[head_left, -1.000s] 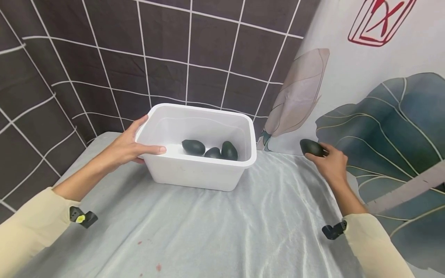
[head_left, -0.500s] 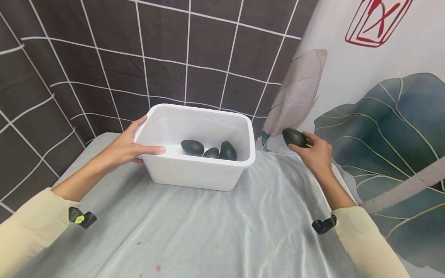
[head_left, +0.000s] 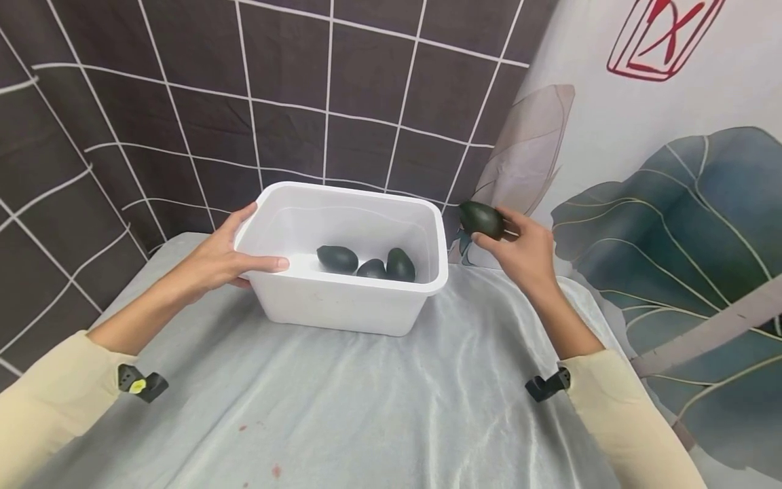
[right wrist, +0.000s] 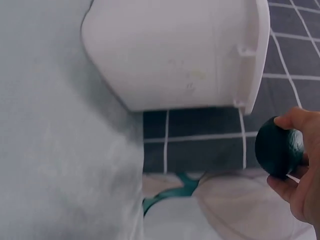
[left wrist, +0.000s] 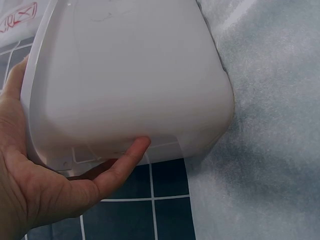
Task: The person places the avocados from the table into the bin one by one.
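Observation:
A white plastic bin [head_left: 342, 305] stands on the cloth-covered table with three dark green avocados inside, one of them [head_left: 338, 259] lying left of the other two. My left hand [head_left: 222, 258] grips the bin's left end, thumb over the rim and fingers along the outer wall; the left wrist view shows fingers under the rim. My right hand [head_left: 519, 244] holds another dark green avocado [head_left: 481, 220] between thumb and fingers, up beside the bin's right rim. In the right wrist view that avocado [right wrist: 275, 147] is pinched, apart from the bin.
A pale grey-blue cloth [head_left: 342, 414] with small reddish spots covers the table. Behind the bin hangs a dark sheet [head_left: 293, 136] with white grid lines. A white sheet [head_left: 586, 109] printed with large leaves hangs at the right.
My right hand has carried its avocado left and upward, from the table's right side to near the bin's right rim. The left hand and the bin stay in place.

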Action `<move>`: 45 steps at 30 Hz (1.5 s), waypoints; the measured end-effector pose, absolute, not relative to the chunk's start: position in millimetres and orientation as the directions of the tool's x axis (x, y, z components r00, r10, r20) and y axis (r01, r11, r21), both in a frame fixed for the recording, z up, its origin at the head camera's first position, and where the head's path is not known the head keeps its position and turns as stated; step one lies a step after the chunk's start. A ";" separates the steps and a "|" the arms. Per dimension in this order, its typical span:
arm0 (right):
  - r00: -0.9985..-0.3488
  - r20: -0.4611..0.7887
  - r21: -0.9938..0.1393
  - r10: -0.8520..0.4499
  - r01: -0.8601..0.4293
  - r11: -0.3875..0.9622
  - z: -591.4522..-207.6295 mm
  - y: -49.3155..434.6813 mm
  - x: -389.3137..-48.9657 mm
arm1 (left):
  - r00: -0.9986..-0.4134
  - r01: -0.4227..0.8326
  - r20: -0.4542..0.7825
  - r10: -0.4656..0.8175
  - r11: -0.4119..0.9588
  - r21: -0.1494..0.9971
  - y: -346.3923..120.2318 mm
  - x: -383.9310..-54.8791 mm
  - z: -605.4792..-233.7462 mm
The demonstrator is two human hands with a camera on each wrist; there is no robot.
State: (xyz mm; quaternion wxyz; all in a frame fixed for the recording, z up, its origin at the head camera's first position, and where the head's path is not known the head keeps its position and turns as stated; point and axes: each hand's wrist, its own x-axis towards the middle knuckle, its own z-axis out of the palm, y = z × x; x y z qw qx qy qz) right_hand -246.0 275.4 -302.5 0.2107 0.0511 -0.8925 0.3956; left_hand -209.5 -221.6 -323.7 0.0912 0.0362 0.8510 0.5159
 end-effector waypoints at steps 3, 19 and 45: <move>-0.902 0.427 -0.700 0.061 -0.287 0.653 -298.1 263.8 -246.0 | -0.980 -0.035 -0.120 0.156 0.462 0.886 -222.0 -209.9 -324.4; -0.891 0.445 -0.695 -0.087 -0.405 0.594 -289.3 218.5 -242.1 | -0.982 -0.030 -0.114 0.151 0.469 0.883 -221.2 -212.8 -323.1; -0.886 0.464 -0.734 0.014 -0.375 0.566 -312.0 246.2 -246.5 | -0.980 -0.036 -0.120 0.157 0.456 0.889 -221.6 -213.4 -324.6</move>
